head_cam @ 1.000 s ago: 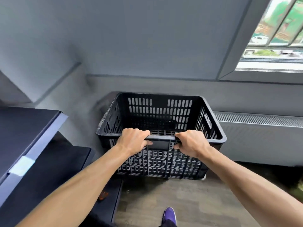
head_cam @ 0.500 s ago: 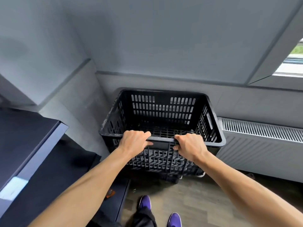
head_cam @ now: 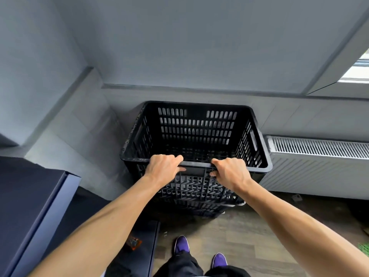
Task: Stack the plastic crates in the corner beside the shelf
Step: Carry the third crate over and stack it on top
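Corner of a grey room, viewed from above. Compared with one second earlier, the view has tipped downward. The window (head_cam: 357,72) is reduced to a sliver at the upper right, more of the wooden floor (head_cam: 249,236) shows, and two purple shoes (head_cam: 181,244) appear at the bottom edge where one appeared before.

The dark blue shelf (head_cam: 30,196) occupies the left and the white radiator (head_cam: 319,150) the right. The black slatted crate (head_cam: 196,128) stands between them. It has drawn closer to the back wall, and its far rim is now close against it. Below it a second latticed wall, the lower crate (head_cam: 199,209), has come into sight. How the two seat together cannot be told.

Both hands grip the near rim, as before. The left hand (head_cam: 162,166) is left of centre and the right hand (head_cam: 229,172) right of centre. Fingers curl over the rim and thumbs press the outer face. The crate extends directly beyond the hands, away from the person.
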`<control>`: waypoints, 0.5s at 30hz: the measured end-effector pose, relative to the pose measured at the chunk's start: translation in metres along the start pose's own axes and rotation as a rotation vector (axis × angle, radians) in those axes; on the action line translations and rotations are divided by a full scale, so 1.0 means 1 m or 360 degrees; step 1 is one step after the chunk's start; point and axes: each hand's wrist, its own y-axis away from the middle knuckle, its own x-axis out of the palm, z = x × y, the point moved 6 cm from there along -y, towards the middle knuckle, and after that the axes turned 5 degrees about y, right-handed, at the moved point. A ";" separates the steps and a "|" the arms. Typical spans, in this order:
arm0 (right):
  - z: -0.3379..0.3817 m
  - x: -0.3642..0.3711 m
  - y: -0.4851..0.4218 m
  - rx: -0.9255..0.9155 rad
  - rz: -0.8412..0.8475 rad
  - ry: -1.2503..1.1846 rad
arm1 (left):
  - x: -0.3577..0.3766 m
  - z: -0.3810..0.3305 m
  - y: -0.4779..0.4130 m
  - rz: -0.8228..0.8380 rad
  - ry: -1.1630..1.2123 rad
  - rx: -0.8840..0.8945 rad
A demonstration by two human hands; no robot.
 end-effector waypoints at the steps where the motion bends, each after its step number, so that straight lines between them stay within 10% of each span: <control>1: 0.003 0.004 -0.001 0.0002 0.0005 0.0011 | 0.004 0.002 0.001 0.0019 0.0016 0.0007; 15: 0.022 0.079 0.019 0.0004 0.0193 -0.0012 | 0.075 -0.013 0.016 0.0322 0.0186 0.0008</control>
